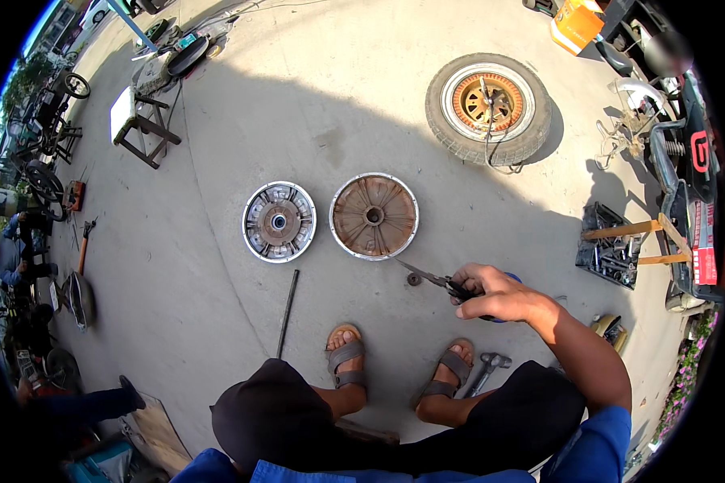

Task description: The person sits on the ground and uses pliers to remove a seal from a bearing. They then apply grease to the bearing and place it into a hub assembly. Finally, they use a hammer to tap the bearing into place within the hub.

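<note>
My right hand (491,294) grips a pair of scissors with long metal blades (423,271) and dark-and-blue handles, the tips pointing up-left toward the brown round wheel hub part (362,205) on the concrete. A silver hub part (266,224) with a central ring lies left of it. Below the brown part sits a small dark metal ring (413,279). A long metal bar (288,312) lies below the silver part, and a hammer (495,361) lies by my right foot. My left hand is out of sight.
A tyred wheel (443,109) lies upper right. A stool (123,114) stands upper left. At right are an open toolbox (608,262), an orange carton (573,26) and scooter parts (685,153). At left are bikes (44,185), another person (12,241) and a long-handled tool (83,249).
</note>
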`<act>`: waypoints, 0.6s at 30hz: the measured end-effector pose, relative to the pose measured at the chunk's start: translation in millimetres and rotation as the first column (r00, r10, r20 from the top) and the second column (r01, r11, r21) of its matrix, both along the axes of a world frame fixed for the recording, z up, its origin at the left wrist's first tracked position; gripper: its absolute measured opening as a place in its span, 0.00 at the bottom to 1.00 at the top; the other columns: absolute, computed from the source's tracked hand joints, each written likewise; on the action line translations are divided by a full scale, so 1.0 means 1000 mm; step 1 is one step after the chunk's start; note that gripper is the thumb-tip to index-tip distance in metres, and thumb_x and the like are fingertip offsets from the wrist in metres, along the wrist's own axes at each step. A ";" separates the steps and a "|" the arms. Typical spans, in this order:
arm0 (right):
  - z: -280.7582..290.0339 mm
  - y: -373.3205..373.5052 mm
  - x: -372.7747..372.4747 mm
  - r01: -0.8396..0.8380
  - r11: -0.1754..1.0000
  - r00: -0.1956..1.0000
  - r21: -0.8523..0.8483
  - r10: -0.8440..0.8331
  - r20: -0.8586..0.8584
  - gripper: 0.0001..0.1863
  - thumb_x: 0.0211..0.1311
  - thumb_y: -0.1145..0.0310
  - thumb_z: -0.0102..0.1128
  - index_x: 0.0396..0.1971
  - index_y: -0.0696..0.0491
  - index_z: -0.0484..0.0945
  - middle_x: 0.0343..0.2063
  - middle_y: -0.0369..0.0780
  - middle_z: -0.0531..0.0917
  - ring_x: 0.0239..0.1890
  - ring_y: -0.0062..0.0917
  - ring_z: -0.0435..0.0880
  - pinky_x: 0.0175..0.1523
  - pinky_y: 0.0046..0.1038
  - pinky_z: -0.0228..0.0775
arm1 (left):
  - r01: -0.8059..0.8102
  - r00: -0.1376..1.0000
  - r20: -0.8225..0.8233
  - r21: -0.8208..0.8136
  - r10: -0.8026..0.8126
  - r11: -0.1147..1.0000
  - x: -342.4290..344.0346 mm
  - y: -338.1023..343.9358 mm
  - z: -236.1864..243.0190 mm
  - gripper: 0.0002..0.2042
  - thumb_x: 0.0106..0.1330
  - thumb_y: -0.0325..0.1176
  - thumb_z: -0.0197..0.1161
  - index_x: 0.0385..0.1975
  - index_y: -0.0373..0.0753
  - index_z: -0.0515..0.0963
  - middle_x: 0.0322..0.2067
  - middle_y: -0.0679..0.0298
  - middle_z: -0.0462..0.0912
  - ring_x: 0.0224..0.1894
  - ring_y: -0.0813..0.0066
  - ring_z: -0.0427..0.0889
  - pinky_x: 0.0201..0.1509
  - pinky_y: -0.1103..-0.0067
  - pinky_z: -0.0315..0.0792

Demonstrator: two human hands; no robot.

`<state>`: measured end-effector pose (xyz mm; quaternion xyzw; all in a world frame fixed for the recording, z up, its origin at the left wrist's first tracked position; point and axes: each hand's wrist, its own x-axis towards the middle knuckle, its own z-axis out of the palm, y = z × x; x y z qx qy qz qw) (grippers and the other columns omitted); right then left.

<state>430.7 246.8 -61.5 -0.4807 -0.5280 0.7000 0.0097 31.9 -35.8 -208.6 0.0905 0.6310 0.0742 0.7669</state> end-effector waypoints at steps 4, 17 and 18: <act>0.001 -0.036 0.047 0.206 0.976 0.968 -0.072 -0.214 -0.133 0.31 0.49 0.65 0.68 0.52 0.66 0.73 0.40 0.43 0.82 0.43 0.26 0.80 0.49 0.27 0.72 | 0.053 0.997 0.044 0.072 -0.057 0.996 0.029 0.011 -0.014 0.21 0.73 0.49 0.57 0.50 0.36 0.79 0.44 0.60 0.83 0.46 0.68 0.80 0.54 0.67 0.71; -0.004 -0.176 0.150 0.770 0.631 0.539 -0.090 -0.719 -0.439 0.16 0.60 0.67 0.57 0.44 0.60 0.72 0.38 0.44 0.79 0.41 0.32 0.82 0.52 0.35 0.75 | 0.238 0.961 0.093 0.191 -0.259 0.952 0.053 0.018 -0.029 0.20 0.74 0.48 0.57 0.49 0.36 0.79 0.44 0.60 0.83 0.45 0.68 0.80 0.54 0.68 0.71; -0.015 -0.189 0.159 0.789 0.613 0.550 -0.031 -0.728 -0.409 0.16 0.63 0.66 0.58 0.45 0.60 0.73 0.38 0.44 0.79 0.40 0.32 0.82 0.51 0.35 0.75 | 0.243 0.960 0.092 0.190 -0.264 0.951 0.048 0.020 -0.028 0.20 0.74 0.48 0.57 0.49 0.36 0.79 0.44 0.60 0.83 0.45 0.69 0.80 0.54 0.68 0.71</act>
